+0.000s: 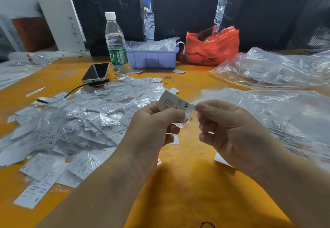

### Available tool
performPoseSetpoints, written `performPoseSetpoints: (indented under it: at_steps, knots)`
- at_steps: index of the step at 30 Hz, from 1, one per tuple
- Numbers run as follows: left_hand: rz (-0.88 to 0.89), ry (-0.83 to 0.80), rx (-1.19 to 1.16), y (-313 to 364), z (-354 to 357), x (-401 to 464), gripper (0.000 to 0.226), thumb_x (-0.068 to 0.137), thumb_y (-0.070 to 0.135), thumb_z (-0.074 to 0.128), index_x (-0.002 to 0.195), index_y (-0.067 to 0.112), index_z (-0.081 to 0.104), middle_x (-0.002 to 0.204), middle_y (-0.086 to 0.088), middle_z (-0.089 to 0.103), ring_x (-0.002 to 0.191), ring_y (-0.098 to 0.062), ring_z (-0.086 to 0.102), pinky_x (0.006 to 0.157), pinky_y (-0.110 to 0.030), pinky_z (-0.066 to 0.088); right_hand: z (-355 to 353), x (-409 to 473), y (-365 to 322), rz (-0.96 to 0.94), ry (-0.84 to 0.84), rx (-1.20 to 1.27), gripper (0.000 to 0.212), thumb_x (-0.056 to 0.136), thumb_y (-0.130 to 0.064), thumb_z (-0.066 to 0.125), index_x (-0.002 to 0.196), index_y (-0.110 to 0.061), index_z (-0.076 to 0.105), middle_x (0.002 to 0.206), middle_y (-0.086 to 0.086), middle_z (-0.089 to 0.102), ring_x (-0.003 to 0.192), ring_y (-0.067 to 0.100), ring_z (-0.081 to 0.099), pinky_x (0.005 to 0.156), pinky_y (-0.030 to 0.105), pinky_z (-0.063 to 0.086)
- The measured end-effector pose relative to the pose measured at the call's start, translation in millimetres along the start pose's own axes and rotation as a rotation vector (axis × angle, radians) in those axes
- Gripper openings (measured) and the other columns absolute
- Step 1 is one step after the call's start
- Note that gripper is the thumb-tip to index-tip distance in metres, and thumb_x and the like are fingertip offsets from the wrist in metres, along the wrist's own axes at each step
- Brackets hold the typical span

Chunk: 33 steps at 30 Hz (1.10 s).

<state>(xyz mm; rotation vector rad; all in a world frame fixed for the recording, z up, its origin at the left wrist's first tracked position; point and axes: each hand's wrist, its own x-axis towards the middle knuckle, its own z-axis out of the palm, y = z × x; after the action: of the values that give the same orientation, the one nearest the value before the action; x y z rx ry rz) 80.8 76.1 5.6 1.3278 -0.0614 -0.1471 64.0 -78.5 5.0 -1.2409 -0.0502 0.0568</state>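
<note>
Orange table [187, 183], XS label [174, 102] in the pinch of left fingers [169, 116] and right fingers [207, 107], XL label [48, 138] nearby

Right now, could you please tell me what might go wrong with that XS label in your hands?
1. The label is held only by the fingertips of the left hand and right hand. It may slip into the pile, where an XL one lies, and sizes could get mixed.
2. The bottle stands beside the phone at the pile's far edge. A sweeping reach might topple it onto the phone.
</note>
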Motion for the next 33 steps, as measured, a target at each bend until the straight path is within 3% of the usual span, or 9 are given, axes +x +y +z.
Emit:
performPoseSetpoints:
  at_steps: [9,14,16,23,26,33]
  knots:
    - [-0.016,-0.032,-0.06,-1,2,1,0.01,0.083,0.009,0.068,0.093,0.009,0.07,0.07,-0.002,0.065,0.052,-0.01,0.053,0.047,-0.022,0.048,-3,-1,4,-0.039,-0.014,-0.145,0.019,0.065,-0.022,0.074,0.079,-0.01,0.076,0.065,0.003,0.059,0.057,0.013,0.053,0.048,0.024,0.047]
    - [-0.064,-0.038,-0.083,-3,2,1,0.029,0.065,0.021,0.075,0.093,0.012,0.075,0.081,-0.002,0.064,0.069,-0.013,0.056,0.052,-0.022,0.049,-2,-2,4,-0.044,-0.039,-0.14,0.017,0.065,-0.024,0.073,0.078,-0.013,0.075,0.065,0.002,0.06,0.057,0.013,0.054,0.049,0.024,0.047]
    - [-0.117,-0.067,-0.13,-4,2,0,0.034,0.061,0.022,0.076,0.094,0.013,0.075,0.084,-0.001,0.065,0.073,-0.013,0.055,0.053,-0.021,0.048,-2,-2,4,-0.046,-0.036,-0.134,0.026,0.065,-0.023,0.073,0.085,-0.006,0.073,0.066,0.003,0.06,0.057,0.014,0.054,0.049,0.024,0.048]
    - [-0.233,-0.12,-0.331,-6,7,-3,0.034,0.055,0.021,0.079,0.088,0.018,0.075,0.075,0.005,0.065,0.061,-0.008,0.057,0.053,-0.02,0.044,-1,-5,3,-0.053,-0.031,-0.137,0.04,0.066,-0.024,0.071,0.096,0.002,0.071,0.069,0.005,0.06,0.059,0.015,0.053,0.051,0.025,0.049]
    - [-0.242,-0.111,-0.384,-7,10,-4,0.041,0.056,0.021,0.078,0.096,0.018,0.073,0.074,0.005,0.065,0.058,-0.007,0.055,0.052,-0.02,0.042,2,-7,3,-0.067,-0.036,-0.152,0.039,0.065,-0.025,0.071,0.095,-0.002,0.074,0.072,0.005,0.062,0.06,0.015,0.053,0.053,0.024,0.05]
    - [-0.215,-0.165,-0.229,-8,9,-6,0.032,0.065,0.03,0.076,0.095,0.019,0.074,0.081,0.003,0.067,0.059,-0.008,0.057,0.053,-0.021,0.044,1,-4,5,-0.158,0.042,-0.213,0.027,0.068,-0.029,0.07,0.085,-0.008,0.076,0.071,0.003,0.065,0.058,0.013,0.054,0.053,0.025,0.051]
